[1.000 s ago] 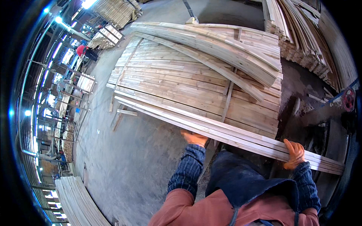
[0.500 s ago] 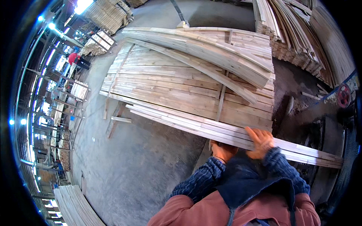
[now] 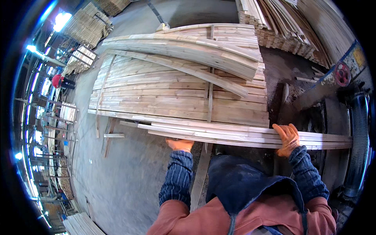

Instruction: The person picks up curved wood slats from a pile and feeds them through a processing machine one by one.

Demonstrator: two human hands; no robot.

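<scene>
A bundle of long, pale wooden boards (image 3: 235,136) lies across in front of me, held at both ends. Toward its left end, my left hand (image 3: 180,145) grips from below, its fingertips partly hidden under the wood. My right hand (image 3: 288,140) is closed over the near side toward the right end, fingers reaching across the top. The bundle's right tip meets a dark ribbed roller (image 3: 359,145) of a machine. Just beyond the held boards is a broad stack of planks (image 3: 172,94), with several loose planks (image 3: 188,49) lying slanted on top.
On the machine at the right sits a red handwheel (image 3: 342,74). Another lumber pile (image 3: 278,35) stands at the far right. A person in red (image 3: 58,81) bends near racks at the far left. A wooden beam (image 3: 201,168) lies low beside my left forearm, over grey floor (image 3: 129,180).
My left hand has slid left along the boards, away from my right hand. The bundle now lies more level across the view, and its right end reaches the roller.
</scene>
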